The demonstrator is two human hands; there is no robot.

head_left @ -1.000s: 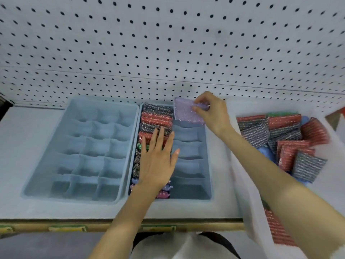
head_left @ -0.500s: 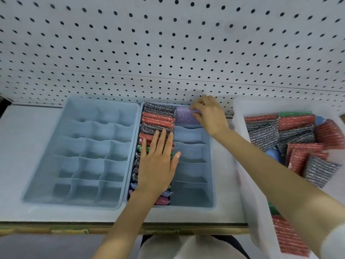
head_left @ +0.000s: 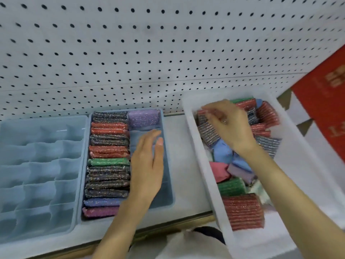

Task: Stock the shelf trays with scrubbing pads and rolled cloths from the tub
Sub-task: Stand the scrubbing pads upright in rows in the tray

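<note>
The narrow blue tray (head_left: 170,186) holds a full left column of glittery scrubbing pads (head_left: 109,152) standing on edge. A purple pad (head_left: 143,117) fills the far compartment of its right column. My left hand (head_left: 147,165) hovers flat over the bare right column, fingers straight. The white tub (head_left: 202,165) on the right holds red, silver and green pads and blue and pink rolled cloths (head_left: 222,152). My right hand (head_left: 229,126) is inside the tub's far end, over a silver pad (head_left: 208,133). The hand is blurred, so its grip is unclear.
A wider blue divided tray (head_left: 37,156) sits at the left with bare compartments. White pegboard (head_left: 149,53) backs the shelf. A red carton (head_left: 324,109) leans at the far right behind the tub. The shelf's front edge (head_left: 177,221) runs just below the trays.
My right hand let go of the purple pad in the tray's far right compartment and moved right into the tub. My left hand slid from the pad column to the right column.
</note>
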